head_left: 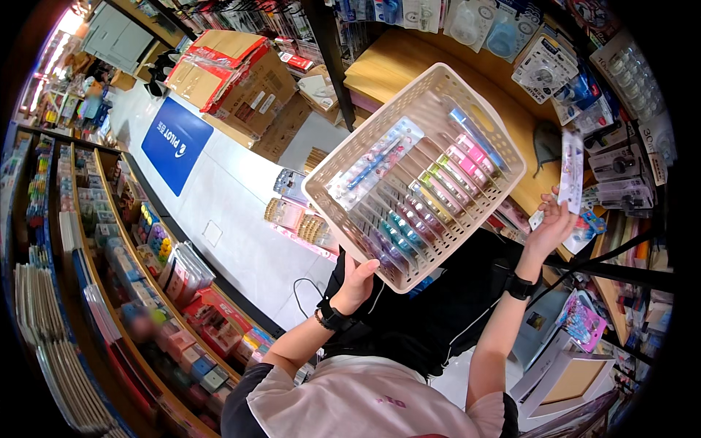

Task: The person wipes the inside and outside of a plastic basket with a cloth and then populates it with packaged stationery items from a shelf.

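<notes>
My left hand (357, 282) grips the near corner of a beige perforated plastic basket (328, 224), its thumb over the rim. The basket is tilted in front of my body. Inside it stands a row of clear-fronted packs (416, 213) with pink, green, teal and purple contents. A flat pack with a blue pen (375, 164) lies along one side, and a blue-edged pack (476, 137) leans at the far end. To the right, my right hand (553, 224) holds a slim pale carded pack (572, 172) upright, beside the hanging goods. What the pack contains is too blurred to tell.
Carded goods (545, 68) hang on the right above a wooden shelf (383, 65). A taped cardboard box (235, 82) stands beyond the basket. Tiered stationery shelves (159, 284) line the left. A blue Pilot mat (176, 147) lies on the tiled floor. White frames (569, 383) stand at lower right.
</notes>
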A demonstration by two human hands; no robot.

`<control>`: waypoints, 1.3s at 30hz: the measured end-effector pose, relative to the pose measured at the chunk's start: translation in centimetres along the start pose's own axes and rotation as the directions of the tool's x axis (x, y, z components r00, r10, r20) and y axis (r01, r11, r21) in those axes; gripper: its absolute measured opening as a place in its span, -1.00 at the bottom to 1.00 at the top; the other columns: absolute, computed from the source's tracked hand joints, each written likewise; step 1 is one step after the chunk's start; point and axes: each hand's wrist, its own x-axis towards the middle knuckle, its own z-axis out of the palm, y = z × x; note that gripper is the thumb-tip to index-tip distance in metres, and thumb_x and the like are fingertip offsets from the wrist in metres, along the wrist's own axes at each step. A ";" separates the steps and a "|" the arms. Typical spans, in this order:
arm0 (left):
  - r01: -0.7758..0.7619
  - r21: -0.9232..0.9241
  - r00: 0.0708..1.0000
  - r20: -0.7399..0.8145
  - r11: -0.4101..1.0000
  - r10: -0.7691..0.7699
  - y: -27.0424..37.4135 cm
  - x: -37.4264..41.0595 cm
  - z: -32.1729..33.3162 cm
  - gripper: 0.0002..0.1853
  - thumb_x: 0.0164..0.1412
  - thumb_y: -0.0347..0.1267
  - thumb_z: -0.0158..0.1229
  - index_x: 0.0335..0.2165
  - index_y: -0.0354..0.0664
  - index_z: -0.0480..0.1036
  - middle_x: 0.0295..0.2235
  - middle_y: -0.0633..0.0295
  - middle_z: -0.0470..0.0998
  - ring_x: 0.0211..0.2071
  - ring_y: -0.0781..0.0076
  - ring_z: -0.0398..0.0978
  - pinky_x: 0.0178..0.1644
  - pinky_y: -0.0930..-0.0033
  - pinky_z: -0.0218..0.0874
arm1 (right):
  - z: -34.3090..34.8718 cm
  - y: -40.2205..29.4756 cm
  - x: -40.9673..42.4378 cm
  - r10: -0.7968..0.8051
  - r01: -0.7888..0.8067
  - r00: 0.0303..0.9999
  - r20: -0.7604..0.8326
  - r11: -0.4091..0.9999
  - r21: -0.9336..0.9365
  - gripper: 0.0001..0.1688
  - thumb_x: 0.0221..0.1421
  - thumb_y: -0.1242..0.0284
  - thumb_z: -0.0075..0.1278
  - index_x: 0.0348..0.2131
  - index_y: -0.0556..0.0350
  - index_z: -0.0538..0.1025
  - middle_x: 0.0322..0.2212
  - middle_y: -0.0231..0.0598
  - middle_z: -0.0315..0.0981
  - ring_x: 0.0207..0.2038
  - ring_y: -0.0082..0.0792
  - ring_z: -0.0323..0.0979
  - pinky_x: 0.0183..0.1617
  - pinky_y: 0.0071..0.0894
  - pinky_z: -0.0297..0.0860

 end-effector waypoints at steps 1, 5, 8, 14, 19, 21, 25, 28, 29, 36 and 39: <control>0.006 -0.003 1.000 0.008 1.000 -0.006 0.0 0.1 -0.1 -0.08 -0.27 -0.11 0.23 0.03 -0.26 0.01 -0.04 0.14 0.19 -0.01 0.29 0.17 0.06 0.26 0.01 | 0.5 -0.9 0.0 -0.032 0.033 0.999 0.037 0.999 -0.008 -0.77 0.11 0.50 -0.28 -0.24 0.30 0.27 -0.39 0.00 0.40 -0.46 -0.38 0.38 -0.47 -0.60 0.25; 0.004 -0.015 1.000 0.005 1.000 -0.004 -0.2 0.1 -0.5 -0.09 -0.27 -0.11 0.22 0.03 -0.25 0.02 -0.03 0.14 0.19 0.01 0.30 0.15 0.07 0.26 -0.01 | 2.9 -2.5 -1.2 -0.056 0.081 0.983 0.175 0.987 -0.140 -0.78 0.12 0.51 -0.31 -0.27 0.33 0.27 -0.46 -0.04 0.39 -0.52 -0.39 0.39 -0.49 -0.57 0.27; 0.007 -0.015 1.000 0.011 1.000 -0.007 0.1 0.0 -0.4 -0.09 -0.26 -0.10 0.22 0.03 -0.25 0.02 -0.03 0.14 0.18 0.01 0.30 0.15 0.08 0.26 -0.02 | 3.3 -2.9 -2.1 -0.114 0.127 0.990 0.077 0.974 -0.188 -0.79 0.12 0.50 -0.32 -0.28 0.31 0.27 -0.50 -0.11 0.38 -0.55 -0.42 0.38 -0.51 -0.57 0.27; -0.009 -0.012 1.000 0.014 1.000 0.009 0.0 0.2 -0.5 -0.07 -0.26 -0.10 0.22 0.05 -0.25 -0.01 -0.01 0.15 0.16 0.02 0.30 0.13 0.08 0.26 -0.03 | 2.0 -3.0 -3.0 -0.038 0.032 0.998 -0.048 0.990 -0.138 -0.80 0.13 0.49 -0.33 -0.31 0.28 0.28 -0.54 -0.17 0.35 -0.61 -0.46 0.32 -0.54 -0.56 0.25; -0.007 -0.010 1.000 0.020 1.000 0.007 -0.1 0.2 -0.6 -0.05 -0.26 -0.09 0.22 0.06 -0.24 -0.03 0.00 0.15 0.14 0.03 0.29 0.11 0.09 0.25 -0.05 | 0.7 -3.9 -5.3 -0.298 0.230 0.942 -0.155 0.908 -0.349 -0.79 0.11 0.46 -0.31 -0.32 0.29 0.27 -0.57 -0.12 0.32 -0.67 -0.43 0.24 -0.58 -0.58 0.22; -0.007 -0.002 1.000 0.020 1.000 0.007 0.0 0.1 -0.6 -0.04 -0.26 -0.09 0.23 0.07 -0.24 -0.03 0.01 0.15 0.14 0.04 0.28 0.11 0.09 0.24 -0.05 | 1.8 -5.8 -6.0 -0.395 0.357 0.896 -0.202 0.912 -0.200 -0.74 0.08 0.40 -0.29 -0.34 0.31 0.27 -0.61 -0.11 0.30 -0.68 -0.42 0.23 -0.60 -0.57 0.20; 0.011 -0.046 0.999 0.052 0.999 -0.009 0.1 0.1 -0.6 -0.10 -0.22 -0.17 0.23 0.05 -0.25 -0.01 -0.02 0.17 0.17 0.02 0.32 0.13 0.08 0.29 -0.05 | 3.7 -8.1 -6.4 -0.429 0.419 0.900 0.077 0.900 0.120 -0.69 0.05 0.37 -0.25 -0.33 0.33 0.26 -0.61 -0.06 0.31 -0.68 -0.40 0.24 -0.62 -0.61 0.20; -0.012 -0.121 0.996 0.091 0.993 0.024 0.0 0.1 -0.8 -0.20 -0.16 -0.32 0.23 0.03 -0.28 0.01 -0.05 0.20 0.22 -0.01 0.40 0.18 0.07 0.36 -0.04 | 6.3 -8.4 -6.8 -0.166 0.162 0.976 0.142 0.986 0.040 -0.75 0.09 0.41 -0.26 -0.34 0.31 0.26 -0.58 -0.03 0.36 -0.66 -0.37 0.31 -0.59 -0.60 0.24; -0.020 -0.119 0.996 0.087 0.993 0.030 -0.2 0.0 -0.9 -0.19 -0.16 -0.33 0.23 0.04 -0.28 0.00 -0.05 0.20 0.22 -0.01 0.40 0.18 0.07 0.36 -0.04 | 6.7 -8.1 -6.9 -0.132 0.125 0.966 0.221 0.991 0.042 -0.77 0.10 0.43 -0.27 -0.33 0.30 0.26 -0.55 -0.01 0.37 -0.65 -0.36 0.34 -0.58 -0.60 0.26; -0.008 -0.124 0.995 0.102 0.992 0.021 0.1 -0.1 -0.7 -0.19 -0.14 -0.35 0.22 0.05 -0.27 -0.03 -0.05 0.21 0.21 -0.01 0.41 0.17 0.07 0.36 -0.04 | 8.8 -7.3 -4.6 0.094 -0.078 0.871 0.482 0.996 -0.052 -0.79 0.14 0.45 -0.19 -0.29 0.29 0.32 -0.58 -0.10 0.43 -0.63 -0.44 0.39 -0.54 -0.60 0.29; -0.011 -0.121 0.993 0.119 0.993 0.025 0.3 0.1 -0.6 -0.20 -0.15 -0.34 0.22 0.04 -0.28 -0.02 -0.07 0.20 0.23 -0.04 0.41 0.20 0.05 0.37 0.00 | 10.0 -7.1 -2.6 0.202 -0.094 0.740 0.641 0.975 -0.199 -0.76 0.12 0.48 -0.16 -0.26 0.34 0.35 -0.59 -0.15 0.42 -0.62 -0.50 0.36 -0.53 -0.64 0.29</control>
